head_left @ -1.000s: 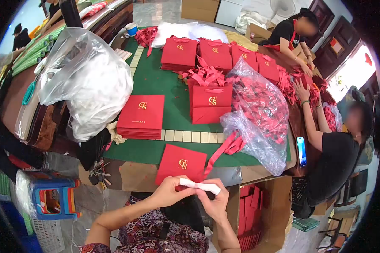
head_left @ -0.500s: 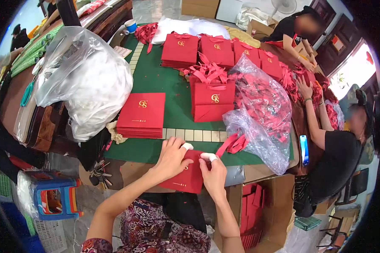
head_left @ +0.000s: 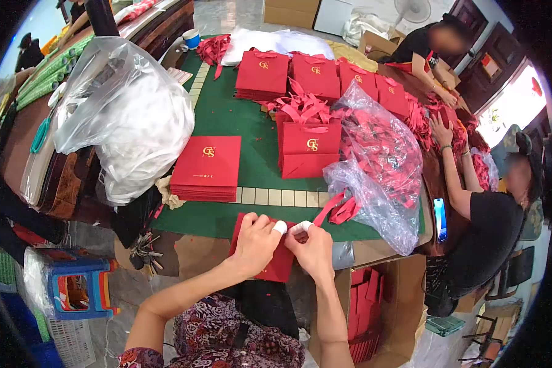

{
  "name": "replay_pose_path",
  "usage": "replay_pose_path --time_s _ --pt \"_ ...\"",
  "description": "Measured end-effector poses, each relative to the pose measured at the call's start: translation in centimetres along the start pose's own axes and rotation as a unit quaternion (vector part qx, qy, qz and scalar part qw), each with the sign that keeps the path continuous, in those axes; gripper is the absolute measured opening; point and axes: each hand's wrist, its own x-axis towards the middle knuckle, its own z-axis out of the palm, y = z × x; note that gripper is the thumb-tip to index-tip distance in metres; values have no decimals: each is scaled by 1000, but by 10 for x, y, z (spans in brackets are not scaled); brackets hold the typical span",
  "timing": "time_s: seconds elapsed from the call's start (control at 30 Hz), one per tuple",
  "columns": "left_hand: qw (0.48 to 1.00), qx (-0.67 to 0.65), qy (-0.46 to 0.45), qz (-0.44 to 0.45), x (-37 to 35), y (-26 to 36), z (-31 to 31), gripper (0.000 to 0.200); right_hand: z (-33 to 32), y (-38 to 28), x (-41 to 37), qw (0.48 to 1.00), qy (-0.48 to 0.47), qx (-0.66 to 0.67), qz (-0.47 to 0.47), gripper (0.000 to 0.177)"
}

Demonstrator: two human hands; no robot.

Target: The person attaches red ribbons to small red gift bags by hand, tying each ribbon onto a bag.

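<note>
A flat red paper bag [head_left: 278, 268] lies at the near edge of the green table, in front of my body. My left hand [head_left: 256, 244] rests over it with curled fingers, gripping near its right edge. Close beside it, my right hand [head_left: 313, 250] is closed in a pinch at that same edge; what sits between its fingertips is too small to make out. White covers wrap a finger of each hand. Just beyond my right hand is a loose red ribbon [head_left: 343, 210]. A stack of flat red bags [head_left: 206, 168] with gold lettering lies to the upper left.
Finished-looking bags with ribbon handles [head_left: 313, 147] stand mid-table. A clear plastic sack of red ribbons [head_left: 380, 147] is on the right, a white-filled sack [head_left: 138, 122] on the left. A cardboard box [head_left: 398, 306] holds red bags below. Two co-workers handle red ribbons at the right.
My left hand has shifted right across the bag, and its fingers have curled in. My two hands now meet closely at the bag's upper right edge.
</note>
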Motion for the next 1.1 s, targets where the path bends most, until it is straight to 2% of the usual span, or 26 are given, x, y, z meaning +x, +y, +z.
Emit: replay_pose_path --time_s 0.3,0.4,0.47,0.5,0.57,0.67,0.8,0.83,0.9,0.97,1.03,1.1 --pt "999 -25 30 -21 -3 3 -5 13 6 -14 -4 999 20 -38 -3 16" --pt "997 -39 36 -53 1 -3 -14 16 15 -12 -10 998 51 2 -21 17" --pt "985 -118 10 -127 0 -8 -15 19 22 -10 -17 991 116 66 -27 16" --pt "985 -118 11 -128 -1 -9 -16 19 24 -7 -20 991 114 65 -28 16" --pt "981 -138 -11 -137 -2 -9 -16 21 29 1 -22 990 119 -18 -77 19" --pt "987 -115 -7 -108 -8 -7 -12 22 29 0 -22 990 116 -11 -84 16" --pt "981 -138 -45 -129 -6 -14 -18 22 19 -4 -20 989 97 -7 -114 18" --pt "981 -139 -44 -125 -5 -15 -19 21 14 -4 -17 976 141 -9 -167 18" --pt "982 -142 -42 -120 -4 -14 -23 20 1 -7 -10 974 149 -12 -168 13" --pt "989 -130 -20 -75 -3 -11 -26 20 -8 -5 -4 977 132 -36 -163 12" --pt "995 -95 -9 -36 -6 -10 -27 21 -12 4 3 990 -18 1 -140 13" --pt "998 -58 4 2 -8 -10 -27 21 -17 11 10 990 -49 -3 -129 15"
